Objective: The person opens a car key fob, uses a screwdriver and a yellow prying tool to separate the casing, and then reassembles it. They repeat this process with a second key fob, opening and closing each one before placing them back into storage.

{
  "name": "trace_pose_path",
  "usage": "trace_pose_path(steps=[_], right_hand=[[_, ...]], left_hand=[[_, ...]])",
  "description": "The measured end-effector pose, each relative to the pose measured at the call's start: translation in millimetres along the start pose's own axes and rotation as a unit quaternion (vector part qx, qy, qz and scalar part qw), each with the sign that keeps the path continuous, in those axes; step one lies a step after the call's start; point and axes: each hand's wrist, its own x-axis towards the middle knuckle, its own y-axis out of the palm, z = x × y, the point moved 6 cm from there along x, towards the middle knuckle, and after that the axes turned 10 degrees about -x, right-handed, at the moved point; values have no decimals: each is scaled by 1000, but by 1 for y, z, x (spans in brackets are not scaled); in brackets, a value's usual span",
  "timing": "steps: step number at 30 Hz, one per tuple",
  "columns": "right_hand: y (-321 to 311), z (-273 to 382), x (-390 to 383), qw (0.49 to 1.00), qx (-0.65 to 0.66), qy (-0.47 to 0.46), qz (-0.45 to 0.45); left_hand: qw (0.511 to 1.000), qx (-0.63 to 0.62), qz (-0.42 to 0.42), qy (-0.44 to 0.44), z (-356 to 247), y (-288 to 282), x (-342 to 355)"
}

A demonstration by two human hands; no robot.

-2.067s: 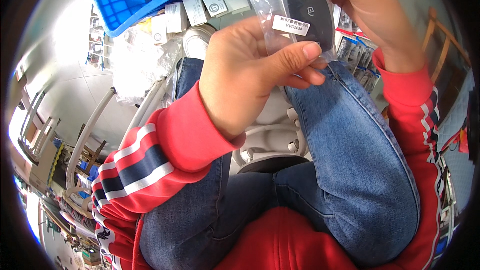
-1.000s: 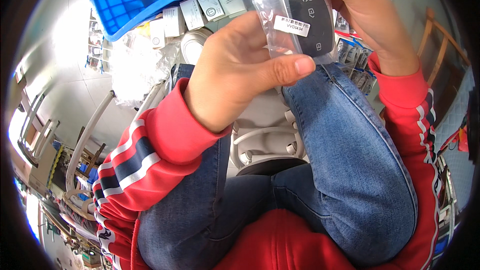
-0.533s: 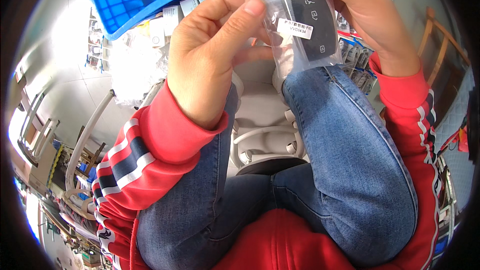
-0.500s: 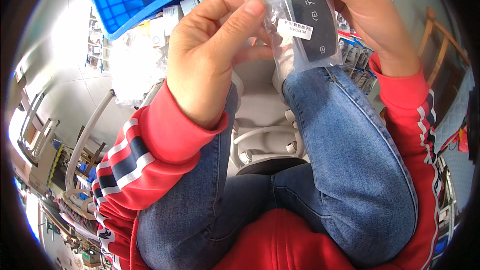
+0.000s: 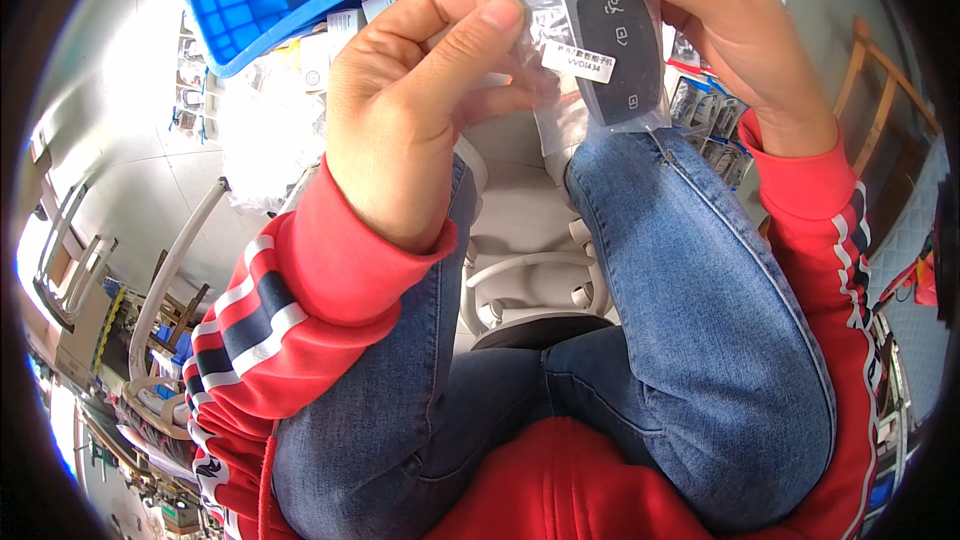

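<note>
Between my hands, above my knees, is a car key fob [image 5: 622, 65], black-faced with a silver edge and white button symbols. A clear plastic bag [image 5: 545, 15] encloses it, and a small white printed label [image 5: 579, 62] sits across the fob's left edge. My left hand [image 5: 430, 75] pinches the bag's left side between thumb and fingers. Over the upper right end of the fob, my right hand [image 5: 700, 0] grips it through the bag, thumb in front and the other fingers mostly hidden behind.
A blue plastic bin [image 5: 240, 25] with cables in it stands at the top left, small boxes [image 5: 345, 25] beside it. Packaged items [image 5: 710, 120] hang at the right, near a wooden frame [image 5: 880, 80]. A chair's metal armrest [image 5: 180, 265] is at the left.
Both hands and the bagged key fob have shifted slightly left. My grip on the bag looks the same.
</note>
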Motion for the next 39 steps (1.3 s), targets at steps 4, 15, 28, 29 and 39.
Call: trace_pose_path(steps=[4, 15, 28, 29, 39], right_hand=[[-4, -3, -2, 997, -39, 62, -10], [-4, -4, -1, 997, -28, 72, -13], [-14, -6, -1, 992, 1, 100, -72], [-16, -6, -1, 992, 5, 101, -77], [-33, 16, -3, 998, -48, -14, 49]], left_hand=[[1000, 14, -4, -1, 1, -1, 0], [999, -33, 2, -43, 6, 1, 1], [997, 23, 41, -61, 6, 24, -1], [997, 22, 40, -58, 5, 24, 0], [986, 140, 59, -63, -7, 24, 16]])
